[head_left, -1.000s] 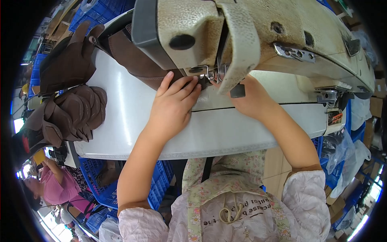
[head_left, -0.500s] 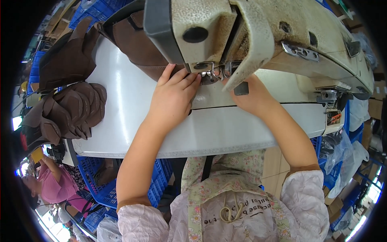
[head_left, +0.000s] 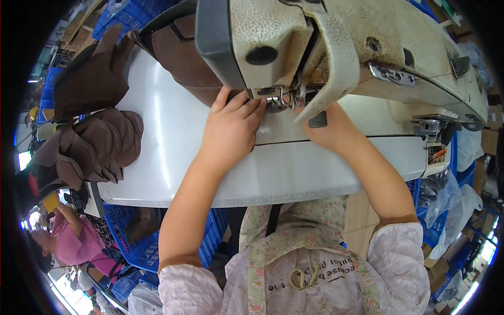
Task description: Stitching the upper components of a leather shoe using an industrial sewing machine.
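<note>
A brown leather piece, shaped like part of a shoe or boot upper with a dark inside, lies under the head of a sewing machine. My left hand grips its near edge, fingers bent over it and the fingertips close to the metal presser foot. To the right of the needle area is my right hand, its fingers mostly hidden behind the machine's curved pale guard. What those fingers touch cannot be made out.
At the left edge of the white table lie a stack of brown leather pieces and a larger brown piece. A blue crate stands below the table. Another person sits at the lower left; plastic bags hang at right.
The whole view has shifted slightly, so machine and table appear a little lower and further right. Both hands keep nearly the same place by the presser foot.
</note>
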